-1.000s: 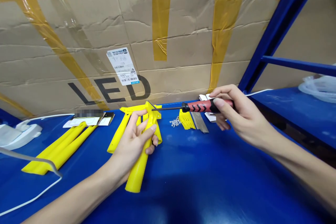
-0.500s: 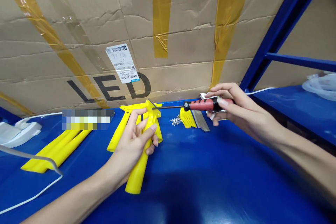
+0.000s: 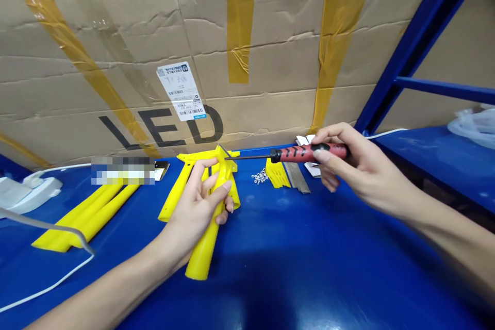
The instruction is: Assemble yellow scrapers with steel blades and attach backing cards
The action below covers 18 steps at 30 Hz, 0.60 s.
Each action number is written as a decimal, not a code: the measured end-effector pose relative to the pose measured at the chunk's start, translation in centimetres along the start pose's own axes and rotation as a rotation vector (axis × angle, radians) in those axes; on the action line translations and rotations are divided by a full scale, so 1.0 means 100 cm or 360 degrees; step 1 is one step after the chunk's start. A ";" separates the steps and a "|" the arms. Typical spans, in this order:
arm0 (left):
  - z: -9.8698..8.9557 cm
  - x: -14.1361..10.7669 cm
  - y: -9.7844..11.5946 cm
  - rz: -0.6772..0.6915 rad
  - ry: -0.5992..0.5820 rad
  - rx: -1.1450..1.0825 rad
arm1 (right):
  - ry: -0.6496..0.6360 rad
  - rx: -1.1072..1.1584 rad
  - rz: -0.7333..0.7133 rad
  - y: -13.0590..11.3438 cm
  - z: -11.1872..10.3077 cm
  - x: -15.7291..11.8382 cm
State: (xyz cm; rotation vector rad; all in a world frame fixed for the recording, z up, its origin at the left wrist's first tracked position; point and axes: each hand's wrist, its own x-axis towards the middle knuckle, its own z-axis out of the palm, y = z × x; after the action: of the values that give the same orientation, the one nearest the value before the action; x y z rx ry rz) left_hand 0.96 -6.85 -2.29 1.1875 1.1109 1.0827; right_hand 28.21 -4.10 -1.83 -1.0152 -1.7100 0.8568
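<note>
Left hand (image 3: 195, 211) grips the yellow plastic part (image 3: 201, 255), fingers spread. Right hand (image 3: 358, 172) pinches a screwdriver (image 3: 305, 153), fingers curled, its tip just beside the part.

The screwdriver (image 3: 297, 153) is red with black chevrons (bench (image 3: 309, 237) glossy blue).

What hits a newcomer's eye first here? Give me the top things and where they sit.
A bright yellow plastic part in the left hand stands out mid-bench against the blue bench top. At right, the right hand holds a red-and-black screwdriver level. Behind them, a taped cardboard carton printed LED fills the upper view.
</note>
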 end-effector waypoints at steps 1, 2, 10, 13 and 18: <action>0.000 0.000 0.000 0.0000 -0.0004 0.0003 | 0.0065 -0.0052 0.0035 0.000 0.001 0.000; 0.001 0.001 0.001 0.0003 -0.0003 0.0006 | 0.0111 -0.0083 0.0066 0.001 0.002 0.000; -0.001 0.001 0.004 0.0107 -0.0011 0.0032 | -0.0033 0.0024 -0.0029 -0.007 0.004 0.001; 0.000 -0.002 0.004 0.0126 0.0017 0.0051 | 0.0096 -0.0003 0.0075 -0.008 0.007 0.001; 0.002 -0.003 0.003 0.0147 0.0035 0.0088 | 0.0143 0.0113 0.0320 -0.006 0.011 0.003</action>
State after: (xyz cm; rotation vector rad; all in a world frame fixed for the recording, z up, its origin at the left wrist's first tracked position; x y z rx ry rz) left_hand 1.14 -7.20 -1.98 1.2839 1.1182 1.1439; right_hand 26.92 -4.17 -1.56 -1.1738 -1.5094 0.9781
